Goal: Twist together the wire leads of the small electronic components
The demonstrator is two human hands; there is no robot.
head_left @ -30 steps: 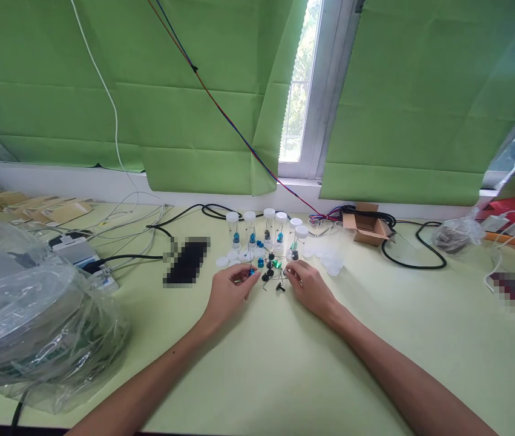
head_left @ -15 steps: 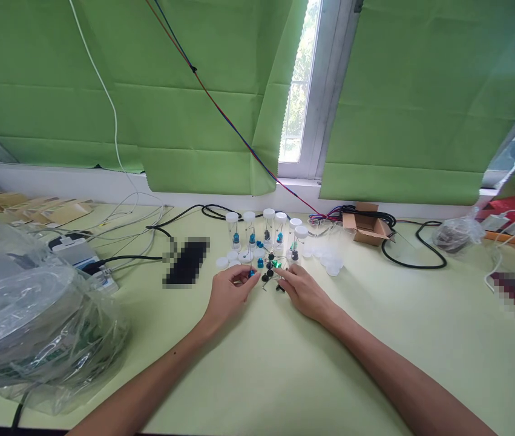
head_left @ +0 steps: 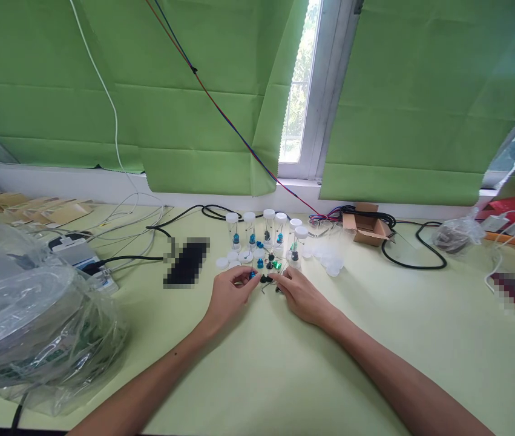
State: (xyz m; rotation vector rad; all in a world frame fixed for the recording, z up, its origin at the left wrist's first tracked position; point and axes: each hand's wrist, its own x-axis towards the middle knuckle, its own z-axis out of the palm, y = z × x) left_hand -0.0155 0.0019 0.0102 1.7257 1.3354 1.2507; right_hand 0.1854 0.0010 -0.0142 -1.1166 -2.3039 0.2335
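Clock centre: the cluster of small parts (head_left: pixel 270 265) on the table (head_left: pixel 257 363); I read every direction from there, by head camera.
Left hand (head_left: pixel 232 292): at 8 o'clock, grip closed to a pinch, thumb against fingers, with hold of one blue piece (head_left: pixel 252 275).
Blue piece: at the left fingertips, on the side of that hand nearest the cluster.
Right hand (head_left: pixel 301 295): at 4 o'clock, fingertips at the black pieces (head_left: pixel 264 279); I cannot tell how far apart its grip stands or whether it has hold of one.
Black pieces: at 6 to 7 o'clock, between the two hands.
Green piece (head_left: pixel 276 265): one, shiny, just beside centre at 3 o'clock.
Tubes (head_left: pixel 249 230): six, clear, upright, white-capped, small parts inside; arc from 10 to 2 o'clock.
Loose lids (head_left: pixel 222 263): white, 9 to 10 o'clock.
Cups (head_left: pixel 332 264): translucent, 3 o'clock.
Cardboard box (head_left: pixel 368 230): one, flaps up, between 2 and 3 o'clock.
Plastic bag (head_left: pixel 57 339): large, clear, far off between 8 and 9 o'clock.
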